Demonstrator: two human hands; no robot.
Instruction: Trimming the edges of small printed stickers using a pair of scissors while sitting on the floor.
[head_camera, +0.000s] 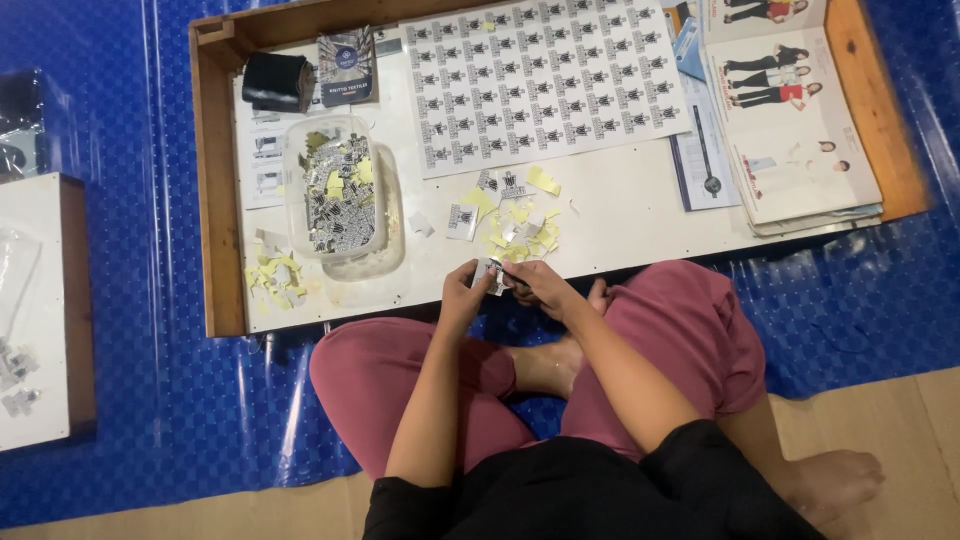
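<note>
Both your left hand (462, 290) and right hand (535, 282) pinch one small sticker (490, 272) at the near edge of the white tray (620, 205), which rests on blue floor sheeting (150, 400). The clear plastic tub (338, 190) at left holds cut stickers

Left hand (466, 290) and right hand (532, 280) together, fingers pinched, forearms converging

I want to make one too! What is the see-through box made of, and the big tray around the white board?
The box looks like clear, slightly glossy plastic: the small printed tags inside show through its walls. The tray frame looks like brown wood with a smooth, dull finish; faint grain shows along its raised edge. I can't tell if it's solid wood.
</note>
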